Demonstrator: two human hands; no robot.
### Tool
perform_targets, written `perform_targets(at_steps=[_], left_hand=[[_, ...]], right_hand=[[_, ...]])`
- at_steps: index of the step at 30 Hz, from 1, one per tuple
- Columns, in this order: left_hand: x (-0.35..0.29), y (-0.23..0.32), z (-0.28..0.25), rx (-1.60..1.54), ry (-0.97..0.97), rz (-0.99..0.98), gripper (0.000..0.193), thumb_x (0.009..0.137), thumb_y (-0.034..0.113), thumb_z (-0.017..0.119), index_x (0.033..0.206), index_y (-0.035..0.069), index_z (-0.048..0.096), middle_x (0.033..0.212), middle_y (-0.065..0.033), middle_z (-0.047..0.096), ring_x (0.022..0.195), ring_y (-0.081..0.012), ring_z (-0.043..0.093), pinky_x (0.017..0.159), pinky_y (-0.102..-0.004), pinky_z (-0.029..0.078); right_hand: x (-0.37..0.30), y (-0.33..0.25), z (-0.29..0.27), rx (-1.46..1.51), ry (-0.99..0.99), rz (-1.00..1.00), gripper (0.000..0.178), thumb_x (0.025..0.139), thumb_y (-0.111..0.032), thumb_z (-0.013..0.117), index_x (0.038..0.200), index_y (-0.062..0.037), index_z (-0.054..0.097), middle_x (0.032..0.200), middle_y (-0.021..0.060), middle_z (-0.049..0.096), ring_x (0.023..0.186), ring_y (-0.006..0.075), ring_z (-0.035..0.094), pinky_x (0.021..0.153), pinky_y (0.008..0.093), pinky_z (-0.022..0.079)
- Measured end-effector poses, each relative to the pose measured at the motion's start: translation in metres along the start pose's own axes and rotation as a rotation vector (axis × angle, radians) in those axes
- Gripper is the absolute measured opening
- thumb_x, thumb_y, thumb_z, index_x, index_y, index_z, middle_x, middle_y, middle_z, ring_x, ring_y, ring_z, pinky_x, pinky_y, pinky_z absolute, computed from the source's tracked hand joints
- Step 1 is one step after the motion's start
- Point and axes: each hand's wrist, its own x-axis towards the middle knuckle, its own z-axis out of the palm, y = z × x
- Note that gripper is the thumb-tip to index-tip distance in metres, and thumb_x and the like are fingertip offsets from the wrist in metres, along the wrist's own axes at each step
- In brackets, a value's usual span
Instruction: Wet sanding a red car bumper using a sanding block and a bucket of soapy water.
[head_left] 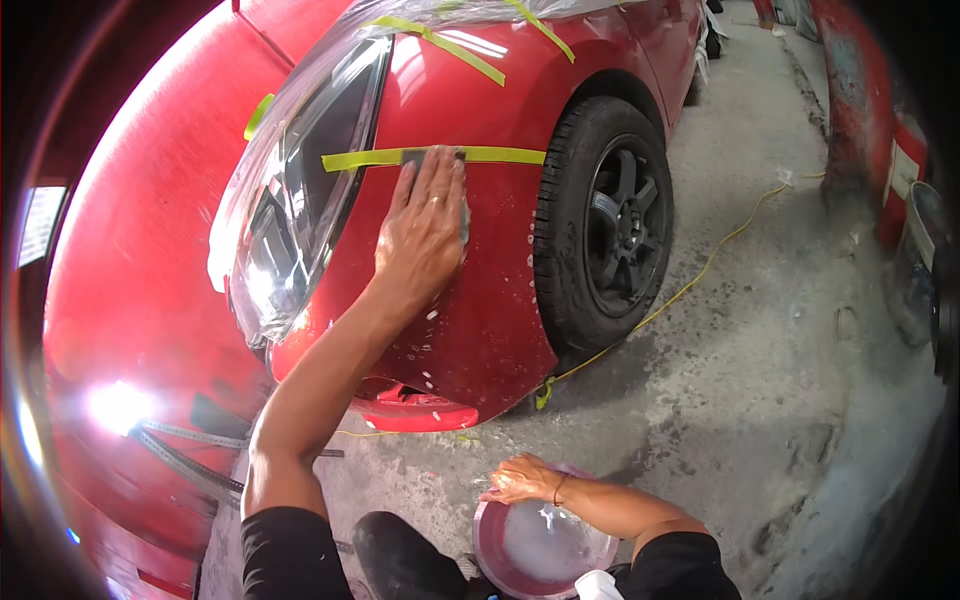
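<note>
My left hand [425,215] lies flat with fingers stretched upward on the red bumper corner [490,300] of a car. It presses a dark grey piece of sandpaper [464,222] to the paint, mostly covered by the palm and fingers. The fingertips reach a strip of yellow-green masking tape [505,155] running across the panel. White drops speckle the paint below. At the lower middle, my right hand [525,480] is closed at the far rim of a pinkish basin [490,545], seemingly gripping it. Cloudy water [545,545] stands in the basin. The right fingertips are partly hidden.
Clear plastic film [265,215] covers the headlight. A black wheel [615,220] stands right of the bumper. A yellow cord [705,270] runs over the concrete floor [740,400]. A bright lamp [120,407] shines at the left beside another red panel [130,250].
</note>
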Motion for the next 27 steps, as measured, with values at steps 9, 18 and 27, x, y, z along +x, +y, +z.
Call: perform_targets(at_steps=[9,18,27], left_hand=[[-0.022,0.021,0.019,-0.031,-0.086,0.058,0.055,0.092,0.022,0.046,0.140,-0.005,0.042,0.154,-0.0168,0.032,0.146,-0.0263,0.024,0.118,-0.0440,0.018],[-0.040,0.053,0.029,-0.102,-0.055,0.013,0.054,0.099,0.028,0.043,0.142,-0.005,0.040,0.154,-0.0164,0.032,0.144,-0.0270,0.028,0.117,-0.0464,0.020],[-0.137,0.084,0.048,-0.129,-0.118,0.102,0.054,0.096,0.029,0.047,0.137,-0.005,0.046,0.150,-0.0187,0.038,0.143,-0.0293,0.031,0.116,-0.0478,0.020]], right_hand=[[0.005,0.004,0.014,-0.055,0.167,-0.069,0.054,0.085,-0.054,0.057,0.063,-0.0055,0.068,0.061,0.0179,0.063,0.062,0.0382,0.065,0.059,0.0470,0.053],[-0.002,0.009,0.006,-0.077,0.159,-0.041,0.054,0.085,-0.055,0.057,0.066,-0.0058,0.068,0.064,0.0183,0.065,0.064,0.0374,0.066,0.060,0.0469,0.053],[-0.003,0.014,0.008,-0.032,0.174,-0.014,0.053,0.084,-0.054,0.059,0.066,-0.0058,0.069,0.063,0.0177,0.065,0.065,0.0378,0.066,0.059,0.0475,0.053]])
